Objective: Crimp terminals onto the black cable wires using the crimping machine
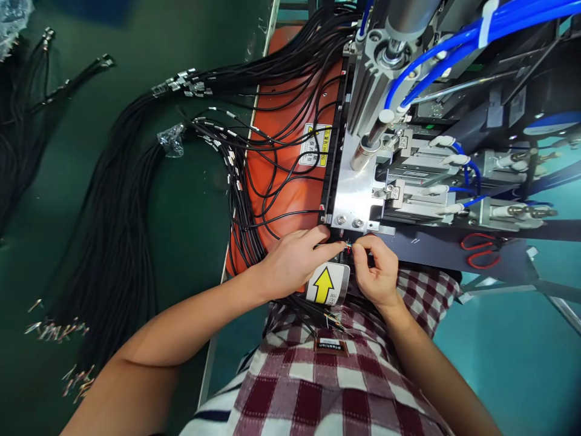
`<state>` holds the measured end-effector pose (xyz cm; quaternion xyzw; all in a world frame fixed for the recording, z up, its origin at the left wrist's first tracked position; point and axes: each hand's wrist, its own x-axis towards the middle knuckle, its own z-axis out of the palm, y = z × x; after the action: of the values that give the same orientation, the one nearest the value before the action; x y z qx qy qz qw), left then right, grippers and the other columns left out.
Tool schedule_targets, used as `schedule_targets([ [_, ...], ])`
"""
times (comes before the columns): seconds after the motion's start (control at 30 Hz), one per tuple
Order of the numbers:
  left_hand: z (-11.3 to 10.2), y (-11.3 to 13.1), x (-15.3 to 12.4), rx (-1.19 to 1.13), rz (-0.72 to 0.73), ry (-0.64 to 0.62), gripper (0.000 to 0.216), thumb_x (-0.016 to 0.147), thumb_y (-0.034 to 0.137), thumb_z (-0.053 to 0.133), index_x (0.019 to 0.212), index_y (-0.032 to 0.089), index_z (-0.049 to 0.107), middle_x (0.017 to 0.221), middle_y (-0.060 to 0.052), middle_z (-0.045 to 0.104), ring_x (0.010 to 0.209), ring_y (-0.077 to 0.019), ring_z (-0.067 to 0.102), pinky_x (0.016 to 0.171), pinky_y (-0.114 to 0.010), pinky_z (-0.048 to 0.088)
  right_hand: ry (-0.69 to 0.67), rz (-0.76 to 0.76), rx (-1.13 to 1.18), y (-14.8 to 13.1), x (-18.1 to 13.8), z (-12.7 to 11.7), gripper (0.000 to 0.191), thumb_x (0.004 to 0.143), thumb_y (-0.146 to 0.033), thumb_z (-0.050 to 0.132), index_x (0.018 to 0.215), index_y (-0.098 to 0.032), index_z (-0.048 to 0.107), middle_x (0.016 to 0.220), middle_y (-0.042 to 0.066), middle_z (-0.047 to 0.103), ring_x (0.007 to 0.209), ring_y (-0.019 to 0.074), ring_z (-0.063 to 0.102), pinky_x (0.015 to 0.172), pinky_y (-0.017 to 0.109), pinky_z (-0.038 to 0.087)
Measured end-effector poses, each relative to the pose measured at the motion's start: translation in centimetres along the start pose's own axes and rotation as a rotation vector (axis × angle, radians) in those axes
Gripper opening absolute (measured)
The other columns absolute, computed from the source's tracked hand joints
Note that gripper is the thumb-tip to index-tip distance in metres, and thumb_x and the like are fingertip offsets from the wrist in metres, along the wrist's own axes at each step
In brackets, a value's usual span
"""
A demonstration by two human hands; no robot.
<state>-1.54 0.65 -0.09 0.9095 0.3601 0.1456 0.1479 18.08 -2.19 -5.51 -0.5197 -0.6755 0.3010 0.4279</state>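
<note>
At the near end of the machine's metal block [351, 181], my two hands meet over a small bunch of thin coloured wires [348, 244]. My left hand [297, 260] reaches in from the left, its index finger stretched to the wires and its other fingers partly curled. My right hand [376, 269] is closed in a pinch on the wire ends from the right. Just below them is a label with a yellow arrow [324, 286]. Black cables with stripped coloured ends [333, 318] lie across my lap, against the checked apron [308, 375].
Black cables [290, 79] run from the machine across an orange surface [290, 200] to the dark green table [200, 200]. A long cable bundle [122, 212] hangs down the left. Blue air tubes [436, 48] cross the upper right. Red-handled scissors [481, 249] lie at the right.
</note>
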Motion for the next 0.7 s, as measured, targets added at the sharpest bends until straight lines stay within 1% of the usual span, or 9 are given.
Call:
schedule_targets([
  [0.13,0.0,0.1,-0.1,0.051,0.016,-0.004,0.033,0.097,0.022,0.034,0.117,0.017,0.06,0.087,-0.006,0.056,0.073,-0.0154,0.058,0.063,-0.025,0.049,0.004,0.093,0.061,-0.6,0.0,0.0,0.011,0.087,-0.013,0.052,0.078,-0.02,0.054,0.071,0.001,0.056,0.065,0.0153,0.051,0.062,0.029,0.04],
  [0.23,-0.1,0.2,0.0,0.111,0.031,-0.007,0.033,0.096,0.02,0.034,0.117,0.017,0.059,0.087,-0.006,0.057,0.073,-0.0156,0.058,0.063,-0.026,0.048,0.001,0.189,0.111,-1.3,0.1,0.0,0.012,0.088,-0.016,0.052,0.077,-0.02,0.054,0.071,0.0,0.053,0.065,0.0142,0.049,0.062,0.028,0.039],
  [0.4,-0.5,0.6,0.3,0.236,0.078,-0.036,0.032,0.095,0.015,0.035,0.115,0.016,0.06,0.082,-0.006,0.057,0.066,-0.0157,0.055,0.059,-0.026,0.044,-0.018,0.458,0.272,-2.6,0.3,0.1,0.017,0.09,-0.024,0.05,0.074,-0.02,0.052,0.062,-0.004,0.045,0.054,0.0113,0.039,0.051,0.025,0.034],
  [0.47,-0.5,0.7,0.3,0.238,0.062,-0.061,0.032,0.095,0.017,0.036,0.116,0.017,0.06,0.083,-0.006,0.058,0.068,-0.0164,0.055,0.061,-0.027,0.045,-0.008,0.481,0.247,-2.9,0.4,0.2,0.019,0.09,-0.025,0.05,0.072,-0.019,0.052,0.061,-0.004,0.044,0.053,0.0111,0.038,0.051,0.025,0.032],
  [0.57,-0.4,0.6,0.2,0.206,0.026,-0.076,0.032,0.095,0.02,0.037,0.118,0.018,0.059,0.086,-0.007,0.058,0.073,-0.0173,0.056,0.064,-0.027,0.047,0.007,0.453,0.174,-2.9,0.3,0.1,0.02,0.09,-0.027,0.051,0.072,-0.019,0.053,0.063,-0.003,0.047,0.057,0.0116,0.041,0.054,0.025,0.033],
  [0.63,-0.2,0.5,0.1,0.177,0.029,-0.06,0.033,0.096,0.022,0.036,0.118,0.018,0.059,0.087,-0.007,0.057,0.075,-0.0176,0.057,0.066,-0.027,0.047,-0.015,0.519,0.252,-2.7,0.2,0.0,0.02,0.09,-0.031,0.052,0.073,-0.019,0.053,0.061,-0.003,0.047,0.053,0.0112,0.041,0.051,0.025,0.033],
  [0.7,0.0,0.3,0.1,0.15,0.039,-0.045,0.034,0.096,0.023,0.034,0.118,0.017,0.059,0.088,-0.007,0.056,0.076,-0.0177,0.057,0.066,-0.027,0.048,-0.041,0.616,0.399,-2.6,0.0,-0.1,0.021,0.09,-0.035,0.051,0.076,-0.019,0.055,0.061,-0.003,0.049,0.05,0.0106,0.042,0.048,0.024,0.033],
])
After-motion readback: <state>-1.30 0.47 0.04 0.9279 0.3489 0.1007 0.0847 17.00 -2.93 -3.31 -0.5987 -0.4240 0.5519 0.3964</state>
